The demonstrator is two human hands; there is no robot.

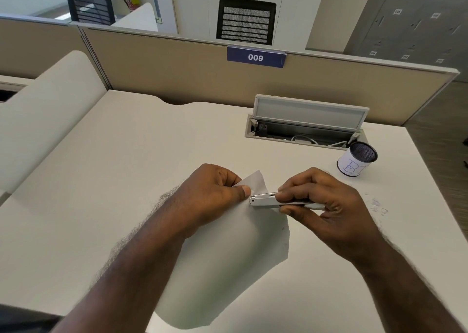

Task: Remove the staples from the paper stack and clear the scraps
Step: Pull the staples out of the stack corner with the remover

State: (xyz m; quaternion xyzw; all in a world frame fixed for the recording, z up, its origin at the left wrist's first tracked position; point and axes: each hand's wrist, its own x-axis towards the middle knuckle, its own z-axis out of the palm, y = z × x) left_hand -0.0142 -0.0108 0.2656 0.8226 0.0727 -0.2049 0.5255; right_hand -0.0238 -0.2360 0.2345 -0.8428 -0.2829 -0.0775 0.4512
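A white paper stack (228, 256) lies on the desk in front of me, its far corner lifted. My left hand (215, 193) pinches that raised corner between thumb and fingers. My right hand (319, 201) grips a small silver stapler-like tool (268, 199), whose tip touches the paper corner right beside my left thumb. Any staple under the tip is hidden. A few tiny scraps (377, 206) lie on the desk to the right of my right hand.
A mesh cup (355, 163) wrapped in a hand-lettered white label stands at the right. Behind it a cable tray (304, 130) is set into the white desk (114, 180) with its lid up. A beige partition (177, 66) closes the far edge.
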